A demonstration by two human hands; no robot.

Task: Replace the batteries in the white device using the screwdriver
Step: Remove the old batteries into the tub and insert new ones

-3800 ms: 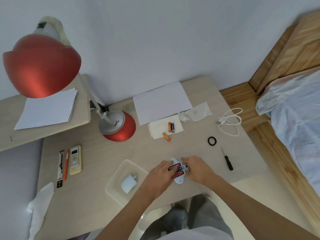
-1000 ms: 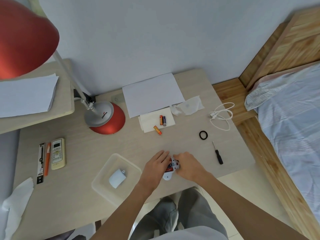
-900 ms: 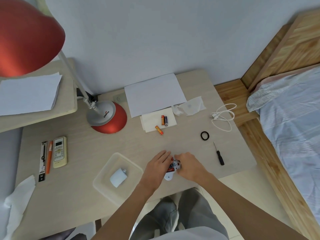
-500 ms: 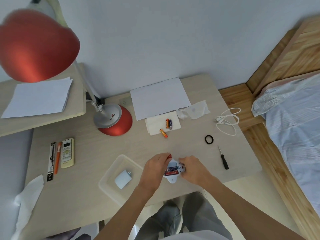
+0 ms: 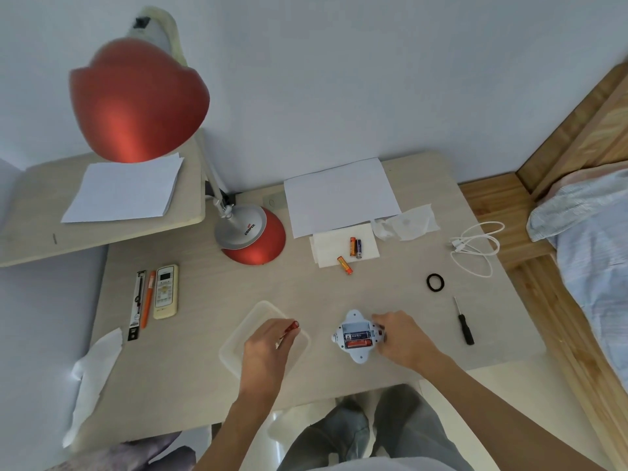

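Gripping the device (image 5: 355, 351) by its side with the right hand (image 5: 404, 338) at the desk's (image 5: 238, 283) near edge, keeping the open bay face-up: two cells (image 5: 356, 338) seated, one slot bare. Pinching what looks like a red battery (image 5: 291, 326) in the left hand (image 5: 268, 351) over the tray (image 5: 268, 305), probably to drop a spent one. Screwdriver (image 5: 464, 326) flat at right, handy for refitting the cover.

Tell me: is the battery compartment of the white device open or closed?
Open. The white device lies uncovered, and batteries show inside its compartment.
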